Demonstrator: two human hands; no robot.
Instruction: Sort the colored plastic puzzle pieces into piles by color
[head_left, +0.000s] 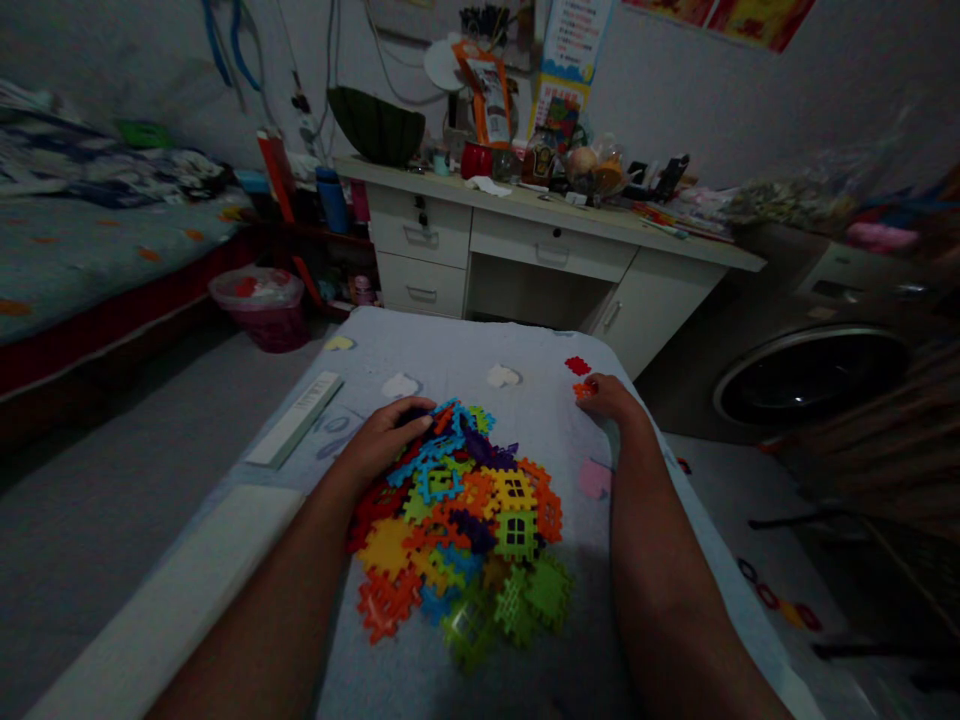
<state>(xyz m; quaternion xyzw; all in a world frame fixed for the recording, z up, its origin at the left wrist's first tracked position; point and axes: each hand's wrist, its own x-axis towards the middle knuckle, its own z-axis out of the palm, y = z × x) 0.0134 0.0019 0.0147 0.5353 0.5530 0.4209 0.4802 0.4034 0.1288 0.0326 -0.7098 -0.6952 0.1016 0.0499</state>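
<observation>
A heap of colourful interlocking plastic building tiles (457, 510) with toothed edges lies on the cloth-covered table; some tiles have window cut-outs. My left hand (386, 438) rests at the heap's far left side, thumb and fingers apart, touching blue and dark tiles. Over at the table's right side, my right hand (609, 396) pinches an orange tile (583, 390) at or just above the cloth. Just beyond that orange tile lies a single red tile (577, 366).
A long pale box (296, 420) lies on the table's left edge. Behind stands a white desk (431, 215) crowded with items, with a washing machine (810, 370) to its right. A pink bucket (262, 305) stands on the floor, near a bed (112, 240).
</observation>
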